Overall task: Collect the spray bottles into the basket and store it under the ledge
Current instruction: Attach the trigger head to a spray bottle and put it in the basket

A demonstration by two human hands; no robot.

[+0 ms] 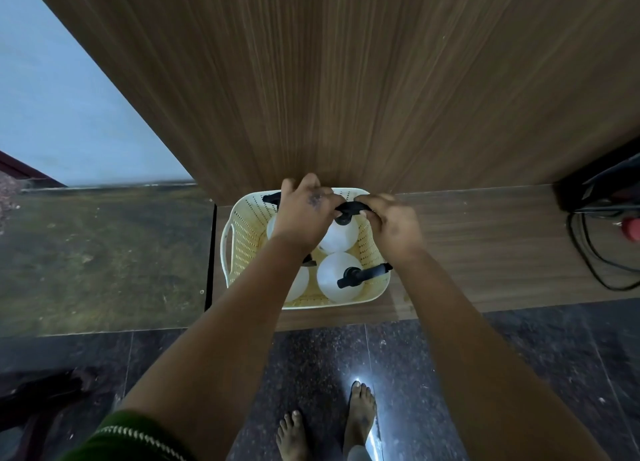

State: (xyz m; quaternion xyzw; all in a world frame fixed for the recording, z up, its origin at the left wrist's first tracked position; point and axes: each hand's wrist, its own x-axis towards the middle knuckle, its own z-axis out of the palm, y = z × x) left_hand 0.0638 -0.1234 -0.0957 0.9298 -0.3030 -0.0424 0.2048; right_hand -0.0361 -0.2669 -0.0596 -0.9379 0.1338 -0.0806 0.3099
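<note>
A cream perforated basket stands on a low wooden ledge, its far rim against a tall wood panel. Several white spray bottles with black trigger heads stand inside it. The near-right bottle is free, and its trigger points right. My right hand is closed on the black trigger head of the far-right bottle. My left hand lies over the far-left bottle, whose black nozzle sticks out beside it. The thumb touches the same trigger head, but the grip underneath is hidden. My left forearm covers the left bottles.
The wood panel rises straight behind the basket. Black cables and a dark device sit at the ledge's right end. A glass pane is on the left, dark stone floor below, and my bare feet near the bottom.
</note>
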